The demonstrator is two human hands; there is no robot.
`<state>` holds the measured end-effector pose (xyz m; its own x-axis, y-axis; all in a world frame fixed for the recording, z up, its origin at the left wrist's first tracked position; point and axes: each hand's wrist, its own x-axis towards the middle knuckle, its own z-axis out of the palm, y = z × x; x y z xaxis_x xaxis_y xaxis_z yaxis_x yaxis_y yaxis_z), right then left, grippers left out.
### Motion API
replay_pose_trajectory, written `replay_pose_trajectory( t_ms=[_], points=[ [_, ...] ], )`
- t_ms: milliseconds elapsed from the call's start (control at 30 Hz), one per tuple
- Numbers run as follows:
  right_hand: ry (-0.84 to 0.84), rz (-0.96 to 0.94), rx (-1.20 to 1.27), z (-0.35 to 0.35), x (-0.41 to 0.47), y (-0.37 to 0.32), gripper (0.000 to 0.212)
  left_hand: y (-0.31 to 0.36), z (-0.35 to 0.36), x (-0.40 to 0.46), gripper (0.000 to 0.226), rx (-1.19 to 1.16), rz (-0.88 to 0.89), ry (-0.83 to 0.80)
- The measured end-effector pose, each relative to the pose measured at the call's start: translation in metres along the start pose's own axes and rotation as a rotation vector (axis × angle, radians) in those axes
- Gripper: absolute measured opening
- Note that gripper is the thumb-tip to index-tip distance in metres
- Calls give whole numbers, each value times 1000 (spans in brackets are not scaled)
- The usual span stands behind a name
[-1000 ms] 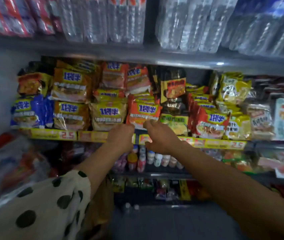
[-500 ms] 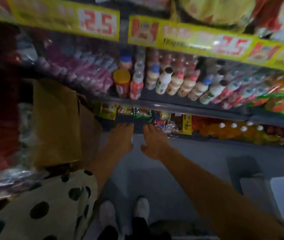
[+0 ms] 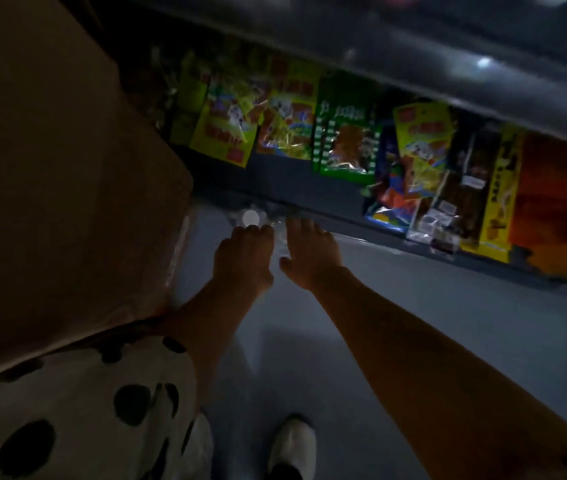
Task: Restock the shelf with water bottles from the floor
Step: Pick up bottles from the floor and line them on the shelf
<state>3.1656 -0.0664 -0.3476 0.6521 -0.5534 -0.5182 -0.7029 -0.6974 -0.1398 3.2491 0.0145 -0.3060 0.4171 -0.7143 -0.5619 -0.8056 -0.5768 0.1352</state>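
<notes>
A big brown cardboard box [image 3: 50, 161], matte and flat-sided, fills the left, and the smooth grey floor [image 3: 431, 334] runs from it to the dark bottom shelf [image 3: 344, 226], where glossy, crinkled snack packets [image 3: 289, 123] stand in a row. The bottles [image 3: 251, 218] sit low on the floor against the shelf's foot, just right of the box: clear, thin plastic that barely shows in the dim light, one round white cap facing up. Both hands reach down side by side, a small gap between them; the left hand [image 3: 242, 258] has its fingertips at the cap, the right hand [image 3: 311, 252] lies spread over the clear plastic beside it. Whether either has closed on anything I cannot tell. To lift well, I would judge it best to grip round the ribbed bodies below the caps, since thin walls flex and slip, and rise clear of the shelf lip.
</notes>
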Motion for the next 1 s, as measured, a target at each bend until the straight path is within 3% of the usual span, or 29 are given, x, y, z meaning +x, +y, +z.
replay_pose_trajectory(
  t_ms=[200, 433, 567, 733, 833, 933, 1000],
  points=[
    [40, -18, -90, 41, 48, 1, 67, -16, 40, 27, 54, -21, -6, 38],
    [-41, -116, -101, -11, -6, 8, 55, -3, -2, -16, 45, -62, -4, 32],
    [-128, -158, -35, -94, -81, 2, 56, 17, -68, -71, 53, -118, 48, -1],
    [-103, -230, 81, -242, -194, -7, 47, 34, -184, -162, 69, -221, 113, -51],
    [-7, -296, 76, -344, -263, -22, 38, 38, -267, -221, 69, -247, 204, -74],
    [90, -352, 50, -438, -325, -44, 38, 39, -353, -277, 70, -155, 298, 2],
    [137, -428, 94, -497, -366, -60, 13, 37, -400, -303, 76, -138, 352, 62]
  ],
)
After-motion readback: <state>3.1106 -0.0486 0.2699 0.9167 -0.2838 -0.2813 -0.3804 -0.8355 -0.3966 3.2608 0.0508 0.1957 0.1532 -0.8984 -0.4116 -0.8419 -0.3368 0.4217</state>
